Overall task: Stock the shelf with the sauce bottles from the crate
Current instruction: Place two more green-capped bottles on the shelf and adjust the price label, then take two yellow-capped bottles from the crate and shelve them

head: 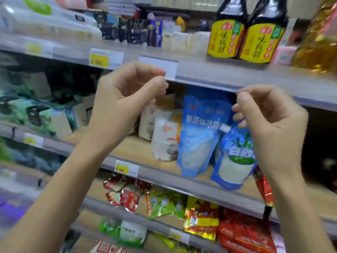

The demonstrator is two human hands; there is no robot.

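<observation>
Along the front edge of the upper shelf (209, 72), we raise both hands. Our left hand (125, 95) pinches thumb against forefinger right at the lower corner of a blank white label holder (160, 67); whether it actually grips the holder, we cannot tell. Our right hand (269, 114) is pinched the same way just under that shelf's lip, with nothing we can make out between the fingers. Two dark sauce bottles (246, 37) with yellow labels stand side by side on the upper shelf toward its right end, beside a golden oil bottle (317, 39). On the shelf below, blue pouches (200, 134) lean near its front edge.
</observation>
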